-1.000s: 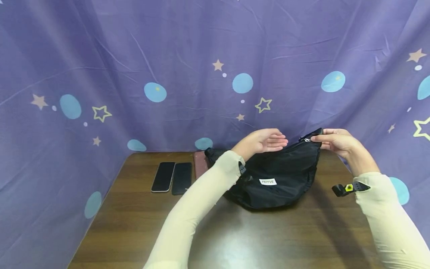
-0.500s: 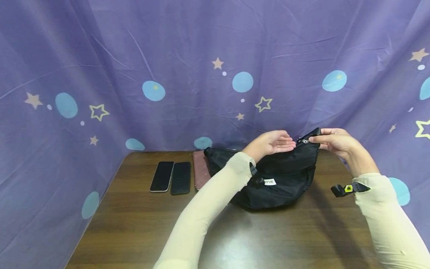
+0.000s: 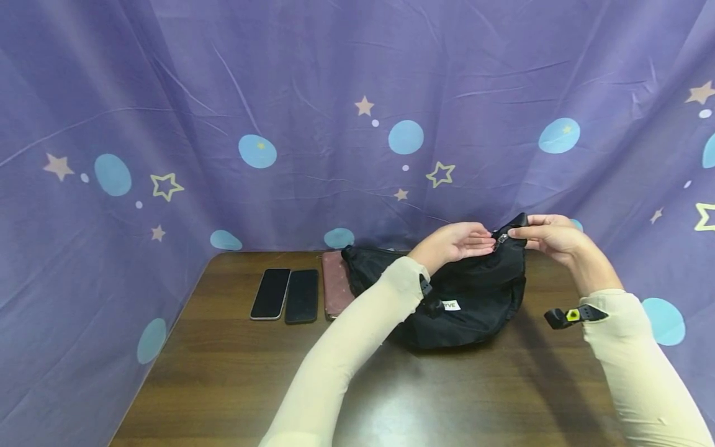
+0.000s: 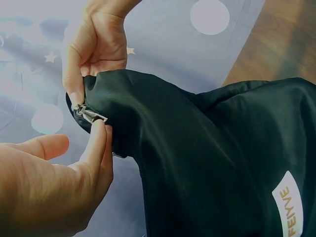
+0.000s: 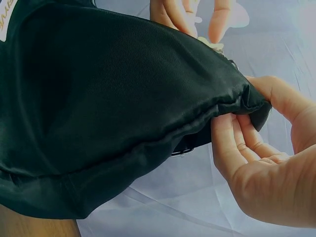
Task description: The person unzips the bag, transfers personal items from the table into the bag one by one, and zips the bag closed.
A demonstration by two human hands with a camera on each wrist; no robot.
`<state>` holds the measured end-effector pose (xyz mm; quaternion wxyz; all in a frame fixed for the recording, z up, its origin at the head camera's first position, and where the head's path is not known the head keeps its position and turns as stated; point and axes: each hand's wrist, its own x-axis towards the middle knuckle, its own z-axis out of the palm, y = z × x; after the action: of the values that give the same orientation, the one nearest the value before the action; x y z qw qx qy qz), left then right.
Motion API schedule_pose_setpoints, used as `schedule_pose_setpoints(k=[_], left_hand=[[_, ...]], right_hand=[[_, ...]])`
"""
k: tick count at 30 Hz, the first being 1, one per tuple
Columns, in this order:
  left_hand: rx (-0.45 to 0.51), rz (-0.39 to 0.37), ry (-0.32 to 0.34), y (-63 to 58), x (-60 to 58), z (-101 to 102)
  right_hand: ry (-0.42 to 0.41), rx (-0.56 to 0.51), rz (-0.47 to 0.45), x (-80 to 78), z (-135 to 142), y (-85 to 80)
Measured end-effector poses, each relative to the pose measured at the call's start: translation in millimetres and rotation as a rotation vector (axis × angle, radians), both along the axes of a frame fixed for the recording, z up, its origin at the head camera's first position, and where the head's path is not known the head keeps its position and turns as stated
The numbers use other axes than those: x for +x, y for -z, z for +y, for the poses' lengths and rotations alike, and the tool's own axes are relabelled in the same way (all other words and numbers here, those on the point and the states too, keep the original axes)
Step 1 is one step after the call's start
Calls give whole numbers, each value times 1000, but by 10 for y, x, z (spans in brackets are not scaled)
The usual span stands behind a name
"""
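A black fabric bag (image 3: pixel 469 310) with a white label leans up on the table, its top right corner raised. That corner is pinched between the thumb and fingers of my right hand (image 3: pixel 558 239), seen close in the right wrist view. My left hand (image 3: pixel 455 241) is at the bag's top edge. In the left wrist view its fairly straight fingers (image 4: pixel 98 145) touch the silver zipper pull (image 4: pixel 94 116), while the thumb (image 4: pixel 49 146) stays apart from them. The right thumb lies just beside the zipper end.
Two dark phones (image 3: pixel 270 294) lie side by side on the wooden table (image 3: pixel 223 372), left of the bag. Between them and the bag is a pinkish-brown pouch (image 3: pixel 337 285), partly covered. A purple patterned curtain (image 3: pixel 313 155) hangs close behind.
My left hand has moved right along the bag's top edge to the zipper pull. The right hand keeps its pinch, and the corner has shifted slightly left.
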<state>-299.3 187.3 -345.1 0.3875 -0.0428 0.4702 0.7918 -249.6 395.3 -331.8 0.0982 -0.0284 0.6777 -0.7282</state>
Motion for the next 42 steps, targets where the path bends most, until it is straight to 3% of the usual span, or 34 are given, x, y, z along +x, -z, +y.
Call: schedule_pose_setpoints(k=[6, 17, 25, 32, 37, 42], left_hand=[[-23, -10, -10, 56, 10, -13], [-66, -5, 44, 72, -17, -17], [-221, 30, 30, 52, -12, 67], [-154, 42, 7, 91, 41, 55], [-160, 118, -5, 112, 116, 47], [-184, 136, -59, 95, 163, 77]], right_hand=[[36, 10, -52, -21, 1, -2], [48, 67, -147, -91, -20, -62], [43, 158, -179, -134, -86, -155], [61, 201, -174, -147, -142, -208], [51, 234, -170, -149, -166, -218], [55, 249, -170, -170, -171, -210]])
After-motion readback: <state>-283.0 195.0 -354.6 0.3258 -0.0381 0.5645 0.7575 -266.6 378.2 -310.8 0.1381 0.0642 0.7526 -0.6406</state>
